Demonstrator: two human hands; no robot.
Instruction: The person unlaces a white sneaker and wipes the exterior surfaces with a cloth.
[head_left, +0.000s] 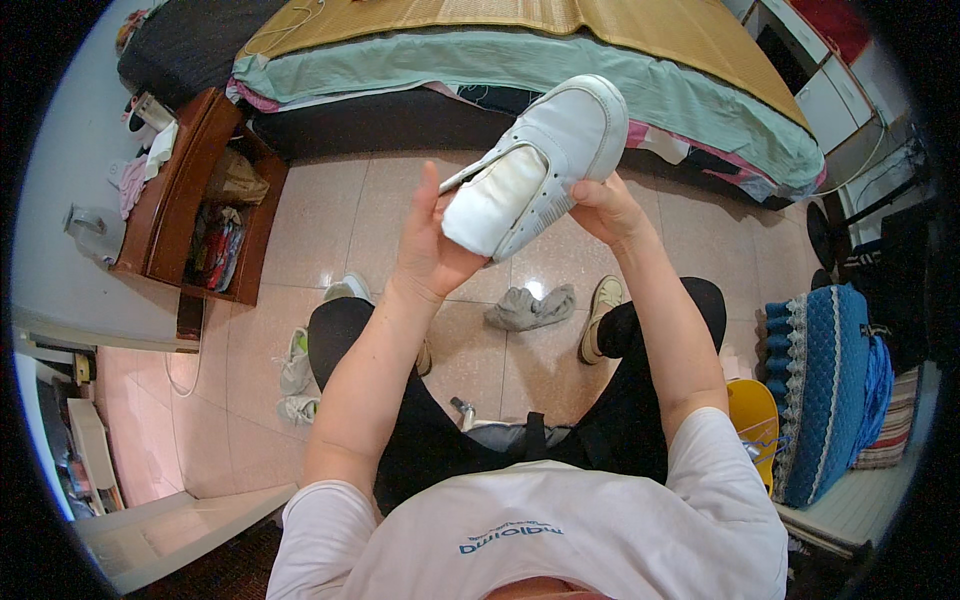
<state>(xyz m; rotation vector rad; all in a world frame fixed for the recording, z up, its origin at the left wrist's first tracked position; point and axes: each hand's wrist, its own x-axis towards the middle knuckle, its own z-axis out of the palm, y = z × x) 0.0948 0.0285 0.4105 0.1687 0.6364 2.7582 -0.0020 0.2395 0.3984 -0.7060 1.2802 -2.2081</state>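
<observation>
Raised in front of me is a white shoe (576, 127), tilted with its toe up and to the right. A white pad or insole-like piece (499, 199) fills its opening and sticks out towards the heel. My left hand (431, 244) supports the heel end from below, thumb pointing up along its side. With the thumb on its ribbed side, my right hand (609, 210) grips the shoe near the middle. Below it, a crumpled grey cloth (529, 307), perhaps a sock, lies on the tiled floor (457, 360) between my feet.
A bed with a woven mat (480, 16) spans the far side. On the left stands a wooden cabinet (169, 217) with an open front. Grey sneakers (297, 367) rest by my left leg. To the right are a blue quilted cushion (821, 390) and a yellow stool-like object (754, 412).
</observation>
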